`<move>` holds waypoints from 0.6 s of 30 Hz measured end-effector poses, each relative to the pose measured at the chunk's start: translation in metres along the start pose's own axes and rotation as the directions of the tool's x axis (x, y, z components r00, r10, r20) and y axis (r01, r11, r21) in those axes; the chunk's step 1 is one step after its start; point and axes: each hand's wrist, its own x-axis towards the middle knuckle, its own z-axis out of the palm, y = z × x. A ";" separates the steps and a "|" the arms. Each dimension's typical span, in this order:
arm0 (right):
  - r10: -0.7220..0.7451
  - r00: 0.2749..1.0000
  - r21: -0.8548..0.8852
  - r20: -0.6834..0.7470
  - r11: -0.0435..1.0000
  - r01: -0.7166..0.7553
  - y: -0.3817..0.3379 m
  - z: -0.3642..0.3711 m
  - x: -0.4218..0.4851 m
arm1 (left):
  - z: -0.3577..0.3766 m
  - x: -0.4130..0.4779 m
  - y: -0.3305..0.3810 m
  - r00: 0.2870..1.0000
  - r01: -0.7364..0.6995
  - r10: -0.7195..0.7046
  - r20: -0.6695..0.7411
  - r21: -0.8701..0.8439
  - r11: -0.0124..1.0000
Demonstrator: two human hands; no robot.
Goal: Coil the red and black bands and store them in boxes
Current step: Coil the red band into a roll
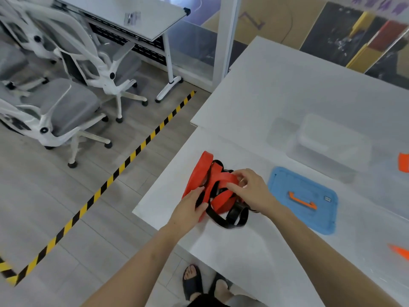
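1. Floor (55, 207): grey planks to the left of the work area, crossed by a strip of yellow-and-black tape (132, 155) that runs diagonally and turns a corner at lower left.
2. Counter (287, 89): white and plain, filling the right half of the view. Its near-left corner carries the bands.
3. Office chairs (66, 103): grey mesh on white frames, grouped at upper left beside a white desk (141, 21).
4. Clear box (332, 138): translucent, open-topped and blurred, standing on the counter beyond the lid and well apart from the bands.
5. Blue lid (285, 187): lying flat on the counter just right of the right hand, with an orange handle (302, 201) at its middle.
6. Red band (200, 171): wide loops in a loose tangle near the counter's left edge, partly raised between both hands.
7. Black band (238, 214): threaded through the red loops. Its rolled end rests on the counter at the near side of the tangle.
8. Left hand (188, 209): grip closed on the near end of the red band, with a black strand passing under the fingers.
9. Right hand (252, 189): grip closed, fingers curled and pinching a red loop at the top of the tangle.
10. Orange pieces (404, 162): two at the right edge of the view, cut off by the frame, so their nature cannot be told.
11. Sandals (192, 282): dark, on the person's feet below the counter edge.
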 end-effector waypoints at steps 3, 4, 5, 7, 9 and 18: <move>0.041 0.996 0.235 -0.080 0.972 -0.021 -0.032 -0.021 -0.021 | -0.015 -0.005 0.034 0.998 -0.057 0.060 0.031 -0.108 0.993; 0.041 0.995 0.287 -0.092 0.958 -0.013 -0.044 -0.029 -0.028 | -0.018 -0.007 0.044 0.997 -0.072 0.075 0.021 -0.110 0.991; 0.026 0.994 0.328 -0.104 0.945 0.009 -0.055 -0.037 -0.034 | -0.021 -0.009 0.054 0.996 -0.084 0.085 0.003 -0.109 0.990; -0.014 0.991 0.378 -0.135 0.923 0.064 -0.075 -0.049 -0.043 | -0.025 -0.012 0.074 0.995 -0.102 0.099 -0.033 -0.094 0.990; -0.022 0.987 0.426 -0.156 0.901 0.088 -0.091 -0.057 -0.047 | -0.029 -0.012 0.091 0.992 -0.110 0.103 -0.067 -0.096 0.989; -0.073 0.977 0.593 -0.200 0.785 0.180 -0.115 -0.084 -0.053 | -0.045 -0.001 0.137 0.984 -0.150 0.129 -0.122 -0.179 0.972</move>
